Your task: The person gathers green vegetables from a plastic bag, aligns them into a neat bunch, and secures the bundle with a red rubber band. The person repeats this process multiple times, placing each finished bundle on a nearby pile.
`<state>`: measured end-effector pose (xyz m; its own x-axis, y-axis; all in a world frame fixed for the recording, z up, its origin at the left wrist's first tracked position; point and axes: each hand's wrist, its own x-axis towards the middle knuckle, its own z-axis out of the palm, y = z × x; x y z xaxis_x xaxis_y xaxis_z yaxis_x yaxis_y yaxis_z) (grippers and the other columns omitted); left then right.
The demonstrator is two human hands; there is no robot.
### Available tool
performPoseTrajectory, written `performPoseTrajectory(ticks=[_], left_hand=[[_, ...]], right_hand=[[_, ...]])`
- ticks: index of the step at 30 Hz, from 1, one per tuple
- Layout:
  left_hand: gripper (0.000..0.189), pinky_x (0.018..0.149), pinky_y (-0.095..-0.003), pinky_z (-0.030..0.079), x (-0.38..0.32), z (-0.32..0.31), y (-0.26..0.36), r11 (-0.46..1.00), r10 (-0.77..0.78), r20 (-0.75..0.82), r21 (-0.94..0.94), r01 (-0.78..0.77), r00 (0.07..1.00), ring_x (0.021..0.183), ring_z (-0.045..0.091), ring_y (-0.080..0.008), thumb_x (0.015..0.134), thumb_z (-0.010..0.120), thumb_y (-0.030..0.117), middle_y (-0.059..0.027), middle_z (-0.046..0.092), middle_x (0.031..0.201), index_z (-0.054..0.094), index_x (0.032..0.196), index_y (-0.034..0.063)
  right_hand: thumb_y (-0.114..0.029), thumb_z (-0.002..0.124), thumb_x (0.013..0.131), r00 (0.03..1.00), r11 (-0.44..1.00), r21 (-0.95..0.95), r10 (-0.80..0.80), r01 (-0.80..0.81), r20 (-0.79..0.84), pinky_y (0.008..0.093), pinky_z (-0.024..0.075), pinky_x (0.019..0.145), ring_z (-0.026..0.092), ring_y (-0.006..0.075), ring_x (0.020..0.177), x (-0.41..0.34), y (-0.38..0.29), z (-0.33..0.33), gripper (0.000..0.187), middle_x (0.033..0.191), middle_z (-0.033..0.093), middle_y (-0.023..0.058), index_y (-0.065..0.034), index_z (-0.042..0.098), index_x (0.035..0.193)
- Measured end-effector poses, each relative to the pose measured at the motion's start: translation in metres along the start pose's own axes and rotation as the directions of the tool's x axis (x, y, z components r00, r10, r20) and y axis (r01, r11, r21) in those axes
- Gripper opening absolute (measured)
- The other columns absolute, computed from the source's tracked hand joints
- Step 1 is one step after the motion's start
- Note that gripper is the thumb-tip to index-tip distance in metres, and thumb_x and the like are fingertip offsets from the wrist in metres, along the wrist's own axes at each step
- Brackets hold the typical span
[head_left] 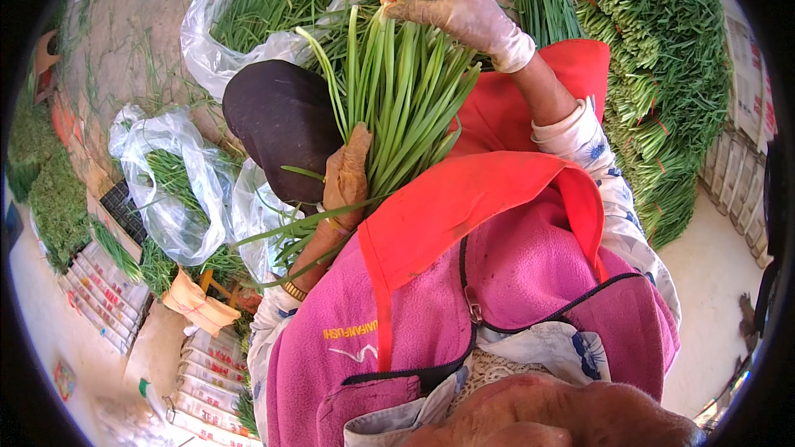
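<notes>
My left hand (345, 181), in a worn, stained glove, is closed around a loose bunch of garlic chives (404, 93) in front of my chest. The stalks fan out, their pale ends pointing away from me, while several long leaves trail back over my left wrist. At the far end of the bunch, my right hand (459, 12), also gloved, has thumb and fingers pinched at a pale stalk end. Orange shows at one fingertip. Under the bunch lie a red apron (497, 112) and my dark-clad left knee (279, 124). The palm of my left hand is hidden.
Clear plastic bags of loose chives (217, 43) (180, 198) stand ahead and to the left. Bundles tied with red bands (658, 99) are piled at right, and another bundle (540, 0) lies ahead. Printed cartons (211, 379) line the lower left; more greens (56, 198) lie farther left.
</notes>
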<state>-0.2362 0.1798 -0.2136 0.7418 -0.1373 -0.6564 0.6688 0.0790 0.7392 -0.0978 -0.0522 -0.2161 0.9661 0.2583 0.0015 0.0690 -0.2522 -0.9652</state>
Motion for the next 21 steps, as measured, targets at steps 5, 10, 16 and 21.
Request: performPoseTrajectory(ticks=[5,10,16,21], left_hand=[[0.040,0.075,-0.0263,0.049,-0.001,0.001,0.002,0.980,-0.120,0.034,-0.156,0.124,0.992,0.085,0.061,-0.0139,0.094,0.047,0.035,-0.0068,0.064,0.100,0.059,0.111,0.0013],[0.039,0.078,-0.0258,0.048,-0.001,0.004,0.001,0.982,-0.053,-0.066,-0.183,0.040,0.996,0.088,0.059,-0.0136,0.095,0.046,0.033,-0.0061,0.063,0.102,0.058,0.113,0.0003],[0.035,0.082,-0.0227,0.043,-0.003,-0.004,-0.002,0.967,-0.103,-0.025,-0.237,0.094,0.994,0.092,0.055,-0.0102,0.096,0.047,0.027,-0.0032,0.061,0.101,0.057,0.116,-0.0011],[0.033,0.088,-0.0255,0.042,-0.008,-0.007,-0.015,0.984,0.073,-0.041,-0.162,-0.079,0.996,0.099,0.055,-0.0135,0.097,0.045,0.019,-0.0074,0.060,0.109,0.054,0.119,-0.0036]], right_hand=[[-0.018,0.061,0.085,0.958,0.825,-0.488,-0.268,0.285,0.106,0.0291,0.0460,0.082,0.060,0.0184,0.096,0.004,0.006,-0.003,0.021,0.100,0.066,0.0046,-0.0035,0.065,0.101],[-0.017,0.054,0.091,0.964,0.991,-0.113,0.044,-0.076,-0.263,0.0277,0.0452,0.062,0.055,0.0132,0.065,0.018,-0.003,-0.029,0.020,0.082,0.062,0.0044,0.0013,0.061,0.097],[-0.023,0.061,0.085,0.842,0.773,-0.341,-0.520,0.534,0.139,0.0358,0.0492,0.072,0.061,0.0275,0.077,0.006,-0.015,-0.016,0.026,0.084,0.064,0.0117,-0.0013,0.059,0.100],[-0.022,0.063,0.078,0.970,0.774,-0.597,-0.240,0.213,0.034,0.0386,0.0481,0.063,0.061,0.0312,0.071,0.020,0.012,-0.017,0.021,0.076,0.063,0.0159,-0.0008,0.064,0.074]])
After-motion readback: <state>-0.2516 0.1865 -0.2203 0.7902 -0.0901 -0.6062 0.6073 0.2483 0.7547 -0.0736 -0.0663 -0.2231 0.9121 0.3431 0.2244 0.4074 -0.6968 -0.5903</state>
